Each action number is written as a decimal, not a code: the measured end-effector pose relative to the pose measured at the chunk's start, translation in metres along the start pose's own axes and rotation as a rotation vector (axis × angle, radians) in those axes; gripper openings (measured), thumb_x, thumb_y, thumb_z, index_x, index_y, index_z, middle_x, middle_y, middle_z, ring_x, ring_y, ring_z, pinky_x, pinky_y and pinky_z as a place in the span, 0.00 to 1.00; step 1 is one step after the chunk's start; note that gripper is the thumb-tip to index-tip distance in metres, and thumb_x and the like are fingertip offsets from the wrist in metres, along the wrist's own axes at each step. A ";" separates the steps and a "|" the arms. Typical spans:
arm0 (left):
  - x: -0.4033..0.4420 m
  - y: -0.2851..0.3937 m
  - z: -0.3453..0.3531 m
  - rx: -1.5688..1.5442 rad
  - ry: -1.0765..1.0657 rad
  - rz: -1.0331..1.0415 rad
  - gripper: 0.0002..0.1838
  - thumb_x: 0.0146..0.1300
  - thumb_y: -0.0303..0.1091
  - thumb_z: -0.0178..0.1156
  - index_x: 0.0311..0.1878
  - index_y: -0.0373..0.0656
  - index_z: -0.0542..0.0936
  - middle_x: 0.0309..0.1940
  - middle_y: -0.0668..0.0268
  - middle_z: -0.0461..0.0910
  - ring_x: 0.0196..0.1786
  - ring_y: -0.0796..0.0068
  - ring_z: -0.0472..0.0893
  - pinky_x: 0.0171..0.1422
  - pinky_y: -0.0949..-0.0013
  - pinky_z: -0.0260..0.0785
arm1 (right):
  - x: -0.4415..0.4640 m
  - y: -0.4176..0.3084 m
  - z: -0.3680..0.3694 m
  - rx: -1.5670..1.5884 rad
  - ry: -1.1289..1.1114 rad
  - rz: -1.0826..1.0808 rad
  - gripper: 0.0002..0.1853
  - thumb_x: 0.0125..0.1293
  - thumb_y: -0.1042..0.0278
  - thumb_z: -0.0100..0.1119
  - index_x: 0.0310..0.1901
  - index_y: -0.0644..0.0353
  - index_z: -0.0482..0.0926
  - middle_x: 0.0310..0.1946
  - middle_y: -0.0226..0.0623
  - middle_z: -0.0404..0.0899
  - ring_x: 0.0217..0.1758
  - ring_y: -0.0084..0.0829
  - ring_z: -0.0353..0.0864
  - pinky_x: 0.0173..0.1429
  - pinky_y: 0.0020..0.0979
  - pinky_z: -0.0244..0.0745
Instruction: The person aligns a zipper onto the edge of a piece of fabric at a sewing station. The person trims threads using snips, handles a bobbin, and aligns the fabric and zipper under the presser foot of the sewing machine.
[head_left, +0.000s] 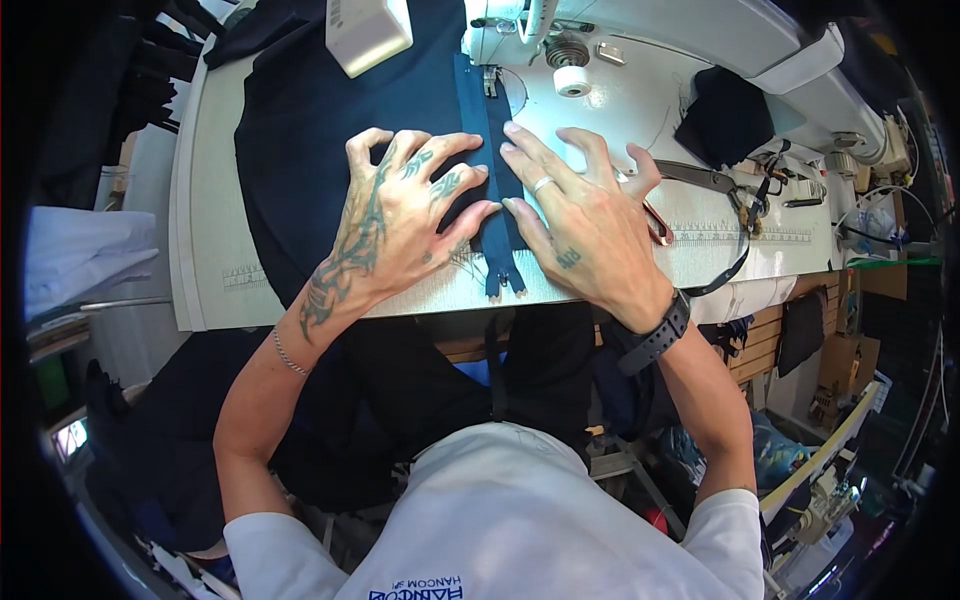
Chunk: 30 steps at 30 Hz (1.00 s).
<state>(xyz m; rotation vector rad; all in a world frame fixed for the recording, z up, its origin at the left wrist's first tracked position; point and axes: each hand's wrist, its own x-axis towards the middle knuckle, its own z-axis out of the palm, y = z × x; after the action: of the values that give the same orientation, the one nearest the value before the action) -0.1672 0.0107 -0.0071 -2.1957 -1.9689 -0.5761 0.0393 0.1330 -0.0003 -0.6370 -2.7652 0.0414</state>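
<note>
Dark navy fabric [300, 150] lies flat on the sewing table, with a navy zipper [497, 225] running down its right edge. The zipper's top end is under the presser foot [490, 82], and its lower end with the slider reaches the table's front edge. My left hand [405, 205] rests on the fabric left of the zipper, fingers spread and fingertips at the tape. From the right, my right hand [590, 215] lies with its fingers apart, index finger and thumb touching the zipper's other side. Neither hand grips anything.
Scissors [695, 177] with a black strap lie right of my right hand, beside a red-handled tool [658, 226]. A dark cloth piece [722, 118] sits near the machine arm. A white box-like object [368, 35] stands at the top. White folded cloth [90, 255] is at far left.
</note>
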 end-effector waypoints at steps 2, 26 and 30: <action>-0.002 0.001 0.000 -0.006 -0.017 -0.013 0.20 0.72 0.50 0.74 0.60 0.52 0.88 0.71 0.72 0.84 0.70 0.63 0.78 0.78 0.47 0.56 | -0.007 -0.001 -0.001 -0.006 0.010 -0.025 0.23 0.77 0.54 0.68 0.71 0.44 0.86 0.77 0.17 0.80 0.76 0.36 0.75 0.80 0.62 0.45; 0.038 -0.059 0.021 -0.067 0.043 -0.016 0.22 0.76 0.56 0.67 0.59 0.49 0.91 0.72 0.71 0.84 0.75 0.61 0.78 0.83 0.51 0.63 | 0.037 0.019 0.008 -0.033 0.046 -0.055 0.19 0.80 0.56 0.66 0.68 0.45 0.90 0.75 0.20 0.84 0.76 0.38 0.76 0.81 0.66 0.44; 0.041 -0.060 0.023 -0.055 0.056 -0.026 0.19 0.77 0.53 0.68 0.56 0.49 0.92 0.72 0.72 0.85 0.75 0.62 0.79 0.81 0.50 0.69 | 0.039 0.021 0.010 -0.048 0.046 -0.050 0.19 0.80 0.55 0.66 0.68 0.43 0.90 0.76 0.18 0.83 0.75 0.36 0.76 0.80 0.65 0.45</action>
<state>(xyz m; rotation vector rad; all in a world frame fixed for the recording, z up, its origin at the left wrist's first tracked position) -0.2186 0.0648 -0.0223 -2.1634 -1.9794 -0.6948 0.0116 0.1694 -0.0007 -0.5738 -2.7434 -0.0493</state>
